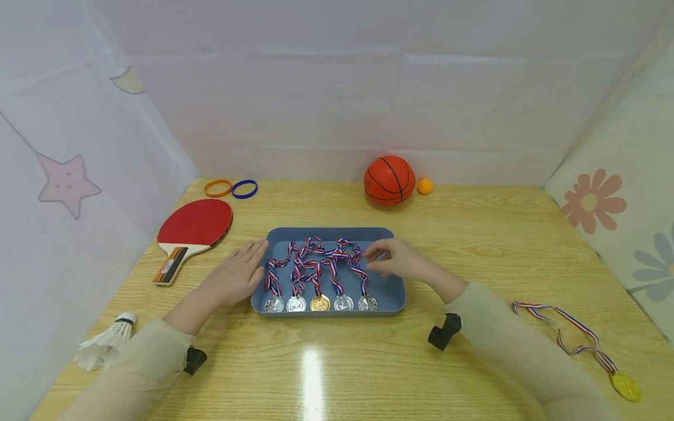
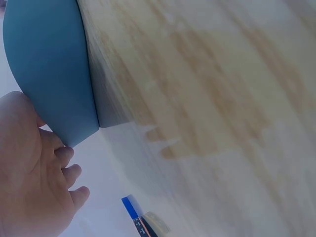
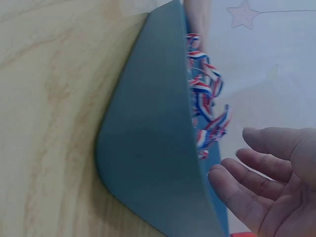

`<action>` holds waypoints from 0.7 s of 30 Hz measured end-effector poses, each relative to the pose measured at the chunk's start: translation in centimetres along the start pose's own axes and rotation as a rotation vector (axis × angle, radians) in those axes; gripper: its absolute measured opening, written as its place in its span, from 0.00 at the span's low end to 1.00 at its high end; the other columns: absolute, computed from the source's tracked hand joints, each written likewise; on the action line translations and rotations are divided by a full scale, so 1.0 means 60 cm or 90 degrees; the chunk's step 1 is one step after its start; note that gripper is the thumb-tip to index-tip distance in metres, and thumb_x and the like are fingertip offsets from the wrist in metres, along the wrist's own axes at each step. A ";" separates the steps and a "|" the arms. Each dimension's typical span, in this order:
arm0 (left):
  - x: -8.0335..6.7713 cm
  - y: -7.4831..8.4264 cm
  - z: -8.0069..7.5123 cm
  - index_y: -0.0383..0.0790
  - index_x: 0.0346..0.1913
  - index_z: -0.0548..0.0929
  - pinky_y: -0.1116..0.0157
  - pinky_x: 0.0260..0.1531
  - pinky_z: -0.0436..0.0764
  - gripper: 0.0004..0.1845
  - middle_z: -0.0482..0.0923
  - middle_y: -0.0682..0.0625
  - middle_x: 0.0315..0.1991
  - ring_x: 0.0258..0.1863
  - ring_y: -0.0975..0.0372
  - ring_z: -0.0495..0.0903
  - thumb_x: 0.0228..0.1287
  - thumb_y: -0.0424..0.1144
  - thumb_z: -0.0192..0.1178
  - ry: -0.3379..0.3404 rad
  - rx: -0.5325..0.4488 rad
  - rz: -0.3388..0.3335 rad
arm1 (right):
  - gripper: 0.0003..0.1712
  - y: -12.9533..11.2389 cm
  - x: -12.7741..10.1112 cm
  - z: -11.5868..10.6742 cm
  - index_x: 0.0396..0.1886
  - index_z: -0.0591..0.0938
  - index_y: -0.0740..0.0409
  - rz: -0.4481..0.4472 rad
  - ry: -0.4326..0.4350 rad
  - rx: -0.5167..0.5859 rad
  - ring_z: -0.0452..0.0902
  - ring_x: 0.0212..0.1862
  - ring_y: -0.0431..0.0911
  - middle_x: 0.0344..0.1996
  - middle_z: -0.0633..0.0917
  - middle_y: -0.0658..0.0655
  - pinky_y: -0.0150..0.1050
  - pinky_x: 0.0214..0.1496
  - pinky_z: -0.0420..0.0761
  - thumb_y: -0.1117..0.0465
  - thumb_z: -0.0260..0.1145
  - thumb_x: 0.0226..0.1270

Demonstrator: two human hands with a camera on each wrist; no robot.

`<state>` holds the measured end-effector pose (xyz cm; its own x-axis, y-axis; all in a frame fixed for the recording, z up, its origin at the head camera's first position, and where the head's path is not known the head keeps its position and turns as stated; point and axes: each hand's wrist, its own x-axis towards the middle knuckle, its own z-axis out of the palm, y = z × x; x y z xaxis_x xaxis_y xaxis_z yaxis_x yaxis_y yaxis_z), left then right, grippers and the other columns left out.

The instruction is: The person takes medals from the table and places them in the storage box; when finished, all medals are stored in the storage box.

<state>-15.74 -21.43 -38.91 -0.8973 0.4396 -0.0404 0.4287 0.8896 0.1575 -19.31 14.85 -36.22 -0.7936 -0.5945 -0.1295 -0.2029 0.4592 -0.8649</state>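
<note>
A blue-grey tray holds a row of several medals, silver ones and one gold medal in the middle. Their red, white and blue ribbons lie bunched behind them inside the tray. My left hand rests with straight fingers against the tray's left side; in the left wrist view its fingers are beside the tray wall. Over the tray's right side is my right hand, fingers loosely bent and holding nothing. In the right wrist view its thumb and fingers stand apart, near the ribbons.
To the left lie a red table tennis bat, a shuttlecock, an orange wristband and a blue wristband. Behind the tray sit a small basketball and an orange ball. Another medal lies at the right.
</note>
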 end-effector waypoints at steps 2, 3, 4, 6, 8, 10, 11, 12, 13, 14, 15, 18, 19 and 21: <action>0.000 0.000 0.000 0.29 0.70 0.49 0.47 0.64 0.48 0.31 0.47 0.38 0.70 0.68 0.44 0.45 0.70 0.42 0.40 -0.001 0.001 0.000 | 0.17 -0.004 -0.014 -0.011 0.48 0.78 0.69 -0.014 0.013 -0.002 0.79 0.38 0.56 0.40 0.80 0.58 0.45 0.34 0.82 0.64 0.65 0.61; 0.001 0.000 0.000 0.29 0.70 0.49 0.47 0.64 0.48 0.31 0.47 0.38 0.70 0.68 0.44 0.45 0.71 0.42 0.40 -0.001 0.001 0.001 | 0.17 -0.005 -0.021 -0.017 0.47 0.78 0.68 -0.021 0.021 -0.008 0.79 0.38 0.56 0.40 0.80 0.59 0.45 0.35 0.82 0.63 0.65 0.60; 0.001 0.000 0.000 0.29 0.70 0.49 0.47 0.64 0.48 0.31 0.47 0.37 0.70 0.68 0.44 0.45 0.71 0.42 0.39 -0.001 0.001 0.001 | 0.17 -0.008 -0.030 -0.023 0.46 0.79 0.67 -0.029 0.031 -0.017 0.79 0.38 0.55 0.40 0.80 0.60 0.44 0.35 0.81 0.62 0.66 0.60; 0.000 0.000 0.000 0.29 0.70 0.49 0.47 0.64 0.47 0.31 0.47 0.38 0.70 0.68 0.44 0.44 0.71 0.42 0.39 -0.001 0.000 0.001 | 0.16 -0.012 -0.050 -0.037 0.46 0.80 0.64 -0.038 0.051 -0.038 0.79 0.39 0.52 0.41 0.81 0.60 0.41 0.36 0.81 0.61 0.66 0.60; 0.000 0.000 0.000 0.29 0.70 0.49 0.47 0.64 0.47 0.31 0.47 0.38 0.70 0.68 0.44 0.44 0.71 0.42 0.39 0.000 0.000 0.002 | 0.16 -0.015 -0.073 -0.051 0.46 0.80 0.63 -0.037 0.071 -0.054 0.78 0.40 0.50 0.42 0.81 0.61 0.39 0.38 0.80 0.61 0.65 0.61; 0.000 0.000 0.001 0.29 0.70 0.49 0.47 0.64 0.47 0.31 0.47 0.38 0.70 0.68 0.44 0.44 0.70 0.42 0.39 0.002 -0.002 0.001 | 0.16 -0.015 -0.099 -0.067 0.47 0.80 0.63 -0.029 0.093 -0.064 0.78 0.41 0.49 0.43 0.81 0.60 0.38 0.39 0.80 0.60 0.65 0.61; 0.000 -0.001 0.001 0.29 0.70 0.49 0.47 0.64 0.47 0.31 0.47 0.38 0.70 0.68 0.44 0.44 0.70 0.42 0.40 0.002 -0.003 0.000 | 0.16 -0.014 -0.113 -0.075 0.47 0.79 0.62 -0.021 0.104 -0.064 0.78 0.42 0.49 0.44 0.81 0.60 0.38 0.39 0.80 0.59 0.64 0.62; 0.000 -0.001 0.001 0.29 0.70 0.49 0.47 0.64 0.48 0.31 0.47 0.38 0.70 0.68 0.44 0.44 0.70 0.42 0.40 0.003 -0.003 0.000 | 0.17 -0.012 -0.128 -0.083 0.48 0.79 0.63 -0.017 0.115 -0.064 0.78 0.42 0.49 0.44 0.80 0.60 0.38 0.39 0.80 0.59 0.64 0.62; 0.000 -0.001 0.001 0.29 0.70 0.50 0.47 0.64 0.48 0.31 0.47 0.38 0.70 0.68 0.44 0.45 0.70 0.42 0.40 0.004 -0.003 0.000 | 0.17 -0.008 -0.142 -0.092 0.49 0.79 0.62 -0.012 0.128 -0.065 0.78 0.42 0.49 0.45 0.80 0.60 0.39 0.39 0.80 0.58 0.63 0.63; 0.000 -0.001 0.001 0.29 0.70 0.50 0.47 0.64 0.48 0.31 0.47 0.38 0.70 0.68 0.44 0.45 0.70 0.42 0.40 0.005 -0.004 0.000 | 0.17 -0.004 -0.157 -0.100 0.50 0.78 0.61 -0.005 0.140 -0.067 0.78 0.42 0.48 0.45 0.80 0.60 0.39 0.39 0.80 0.58 0.63 0.63; 0.000 -0.001 0.001 0.29 0.70 0.50 0.47 0.64 0.48 0.31 0.47 0.38 0.70 0.68 0.44 0.45 0.70 0.42 0.40 0.006 -0.005 -0.001 | 0.17 0.003 -0.172 -0.109 0.50 0.78 0.61 -0.008 0.154 -0.069 0.78 0.42 0.47 0.45 0.80 0.60 0.39 0.39 0.80 0.58 0.62 0.64; 0.000 0.000 0.000 0.29 0.70 0.50 0.47 0.64 0.48 0.31 0.48 0.38 0.70 0.68 0.44 0.45 0.70 0.42 0.40 0.006 -0.007 -0.001 | 0.17 0.029 -0.218 -0.137 0.52 0.76 0.62 -0.012 0.188 -0.091 0.78 0.41 0.43 0.46 0.79 0.62 0.39 0.38 0.80 0.60 0.60 0.66; -0.001 0.001 -0.001 0.29 0.70 0.50 0.47 0.64 0.48 0.31 0.48 0.37 0.70 0.68 0.44 0.45 0.70 0.41 0.40 0.007 -0.008 -0.001 | 0.17 0.040 -0.233 -0.146 0.52 0.76 0.62 -0.007 0.201 -0.103 0.78 0.41 0.41 0.46 0.79 0.62 0.39 0.38 0.80 0.60 0.60 0.66; -0.001 0.001 -0.001 0.29 0.70 0.50 0.47 0.64 0.48 0.31 0.48 0.37 0.70 0.68 0.44 0.45 0.70 0.41 0.40 0.006 -0.008 -0.001 | 0.18 0.060 -0.263 -0.162 0.54 0.74 0.63 0.006 0.218 -0.130 0.77 0.41 0.36 0.46 0.79 0.62 0.37 0.37 0.80 0.60 0.59 0.67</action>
<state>-15.68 -21.39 -38.84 -0.8987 0.4374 -0.0309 0.4266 0.8885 0.1691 -13.10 32.31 -32.59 -0.9345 -0.3505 0.0618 -0.2767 0.6065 -0.7454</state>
